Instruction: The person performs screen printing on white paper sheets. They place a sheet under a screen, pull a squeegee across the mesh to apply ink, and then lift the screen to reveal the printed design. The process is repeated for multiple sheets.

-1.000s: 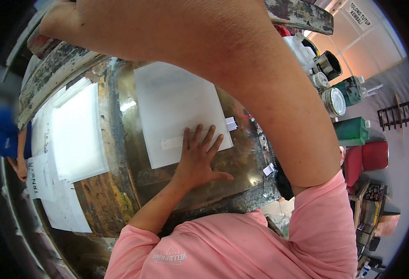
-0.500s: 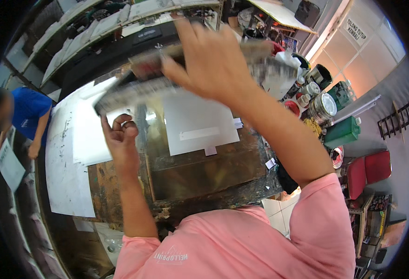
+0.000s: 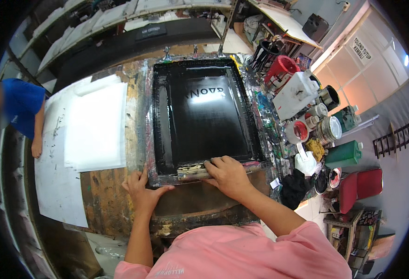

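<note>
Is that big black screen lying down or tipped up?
Lying down: the framed black screen looks level with the table under it, its inside facing up.

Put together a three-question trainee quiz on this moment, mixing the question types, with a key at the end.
1. Fill the blank: the left hand is at the near ____ corner of the screen frame.
2. Multiple choice: where is the right hand? A) on the red chair; B) on the frame's near side; C) on the green jug.
3. True or false: the white sheets lie to the left of the frame.

Key: 1. left; 2. B; 3. true.
</note>
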Motion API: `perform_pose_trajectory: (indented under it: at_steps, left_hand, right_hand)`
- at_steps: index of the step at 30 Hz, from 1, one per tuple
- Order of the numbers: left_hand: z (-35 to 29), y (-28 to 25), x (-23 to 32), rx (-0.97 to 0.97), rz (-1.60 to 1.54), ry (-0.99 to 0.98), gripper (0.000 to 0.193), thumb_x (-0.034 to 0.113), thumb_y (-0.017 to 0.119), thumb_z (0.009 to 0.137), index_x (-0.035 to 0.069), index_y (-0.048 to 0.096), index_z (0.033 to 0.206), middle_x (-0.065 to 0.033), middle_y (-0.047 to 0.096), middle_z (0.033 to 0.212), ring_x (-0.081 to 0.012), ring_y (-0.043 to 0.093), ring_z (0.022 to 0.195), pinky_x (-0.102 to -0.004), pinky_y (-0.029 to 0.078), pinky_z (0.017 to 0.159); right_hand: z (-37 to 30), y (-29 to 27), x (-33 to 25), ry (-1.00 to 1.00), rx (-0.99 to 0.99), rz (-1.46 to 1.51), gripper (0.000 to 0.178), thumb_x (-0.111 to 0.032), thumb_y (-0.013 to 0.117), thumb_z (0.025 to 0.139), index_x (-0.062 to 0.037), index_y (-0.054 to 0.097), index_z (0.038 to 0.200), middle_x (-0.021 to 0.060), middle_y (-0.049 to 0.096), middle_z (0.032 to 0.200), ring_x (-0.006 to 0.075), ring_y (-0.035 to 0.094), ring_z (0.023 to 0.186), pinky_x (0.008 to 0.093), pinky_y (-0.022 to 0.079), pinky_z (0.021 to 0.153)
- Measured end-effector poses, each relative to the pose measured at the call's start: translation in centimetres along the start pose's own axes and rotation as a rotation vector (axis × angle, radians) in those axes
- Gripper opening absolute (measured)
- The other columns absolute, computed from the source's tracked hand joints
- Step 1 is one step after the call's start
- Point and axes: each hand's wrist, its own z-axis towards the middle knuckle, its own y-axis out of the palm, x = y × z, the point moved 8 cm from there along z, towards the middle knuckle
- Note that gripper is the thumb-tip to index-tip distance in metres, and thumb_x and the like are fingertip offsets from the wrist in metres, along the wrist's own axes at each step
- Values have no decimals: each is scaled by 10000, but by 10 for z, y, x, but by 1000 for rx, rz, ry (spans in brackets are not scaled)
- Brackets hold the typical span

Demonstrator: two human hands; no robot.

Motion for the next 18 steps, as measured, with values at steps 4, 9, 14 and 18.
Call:
perform_pose_trajectory:
  at_steps: [4,9,14,18]
  left_hand:
    - [0,4,0,-18,15,24,1117,695,979,456,70,750,1353,-84,589,1068,-295,538,1076,-476,330,1023]
    - [-3,2,-2,-29,25,40,1142,732,964,453,77,733,1359,-92,574,1071,-298,517,1055,-494,328,1005]
    - [-5,-6,1,13,-34,24,1225,738,959,460,43,683,1430,-121,630,1183,-303,561,1081,-486,337,1022]
    - [-16,9,-8,123,-536,-178,1337,779,921,533,-64,573,1511,-190,668,1302,-351,610,1130,-487,466,1012]
  right_hand:
    - [47,11,33,-47,140,-45,548,-303,897,777,-76,704,1237,100,688,1143,319,661,1002,439,582,838]
    - [168,31,106,-60,200,-133,398,-392,837,871,-110,718,1125,81,690,1072,312,673,963,453,584,797]
    - [275,8,154,-71,59,-150,483,-585,697,975,-117,766,1073,137,753,997,357,736,985,502,598,814]
    - [328,-16,183,-61,-76,-115,618,-687,612,1000,-121,810,1153,192,794,1118,385,750,1101,531,591,935]
